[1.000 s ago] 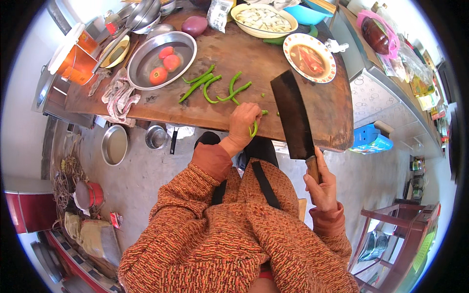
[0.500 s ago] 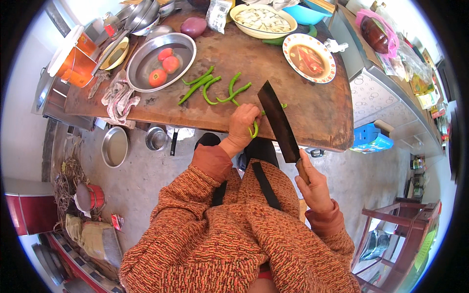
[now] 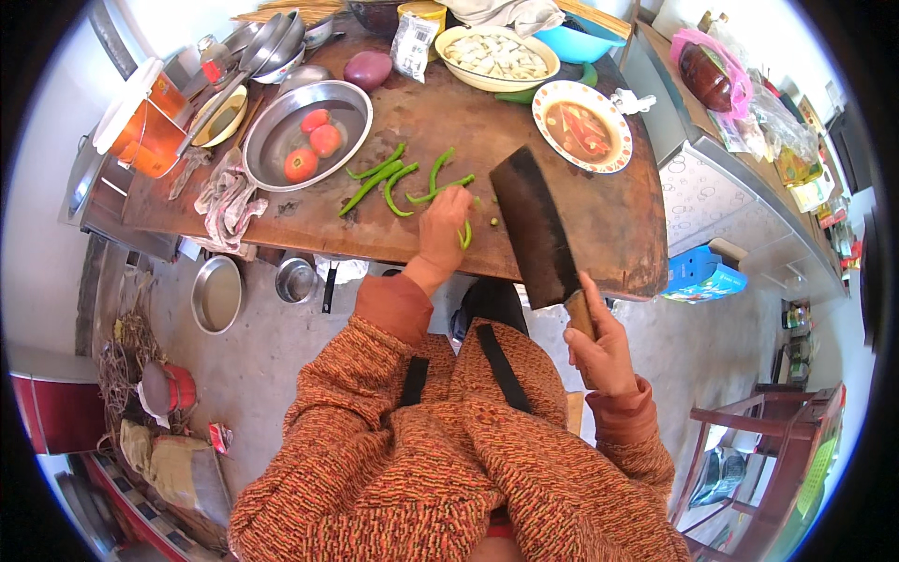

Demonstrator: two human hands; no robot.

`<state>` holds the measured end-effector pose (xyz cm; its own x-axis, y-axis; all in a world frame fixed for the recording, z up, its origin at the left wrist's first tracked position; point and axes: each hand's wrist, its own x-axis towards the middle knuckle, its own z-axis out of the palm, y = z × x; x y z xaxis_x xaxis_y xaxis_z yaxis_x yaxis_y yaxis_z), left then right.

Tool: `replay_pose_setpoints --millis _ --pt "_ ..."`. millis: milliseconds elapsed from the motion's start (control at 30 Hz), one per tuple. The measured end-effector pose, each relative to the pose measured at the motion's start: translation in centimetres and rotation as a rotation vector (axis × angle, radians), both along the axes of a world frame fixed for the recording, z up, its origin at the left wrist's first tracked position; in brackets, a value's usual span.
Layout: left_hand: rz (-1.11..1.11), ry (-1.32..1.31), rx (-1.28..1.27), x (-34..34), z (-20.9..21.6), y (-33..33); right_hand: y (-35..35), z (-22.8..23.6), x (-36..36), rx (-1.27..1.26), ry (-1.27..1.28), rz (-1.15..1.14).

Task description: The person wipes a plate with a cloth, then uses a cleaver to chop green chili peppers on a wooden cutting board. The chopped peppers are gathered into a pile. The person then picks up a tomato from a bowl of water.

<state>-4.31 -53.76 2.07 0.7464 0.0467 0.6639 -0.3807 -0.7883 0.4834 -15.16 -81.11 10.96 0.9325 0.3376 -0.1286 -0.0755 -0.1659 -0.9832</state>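
Observation:
My left hand [image 3: 442, 232] is closed at the table's near side. A green chili pepper [image 3: 465, 234] sticks out beside its fingers, mostly hidden by them. The fingertips reach the right end of a loose group of green chili peppers [image 3: 372, 187] on the wood. In my right hand [image 3: 604, 345] is the wooden handle of a cleaver [image 3: 536, 229]. Its wide dark blade is raised, pointing away and to the left, over the table's near edge. A small green pepper piece [image 3: 494, 222] lies between my left hand and the blade.
On the wooden table [image 3: 412, 117] stand a metal basin [image 3: 255, 142] with three tomatoes [image 3: 325, 140], a bowl of white chunks [image 3: 494, 58] and a dotted bowl of reddish liquid [image 3: 581, 126]. A crumpled cloth [image 3: 228, 201] hangs at the left edge. An eggplant [image 3: 367, 70] lies at the back.
My left hand has moved left to the peppers, with a pepper still in it. The cleaver has turned, so more of its blade face shows. The view has shifted slightly.

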Motion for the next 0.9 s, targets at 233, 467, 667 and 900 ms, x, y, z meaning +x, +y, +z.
replay_pose_setpoints --millis 233,467,667,900 --pt "-0.055 0.007 0.442 2.5 0.2 4.1 -0.8 0.2 -0.4 0.514 0.038 -0.238" --pt "-0.084 0.159 0.300 1.0 4.5 1.1 -2.3 0.1 -0.5 0.586 -0.047 -0.385" --pt "-0.189 0.476 0.354 3.2 3.2 -3.1 -2.7 1.2 -0.7 0.563 -0.120 -0.424" --pt "-0.215 0.546 0.331 5.6 2.0 -3.0 -3.8 0.8 -1.3 0.568 -0.176 -0.493"
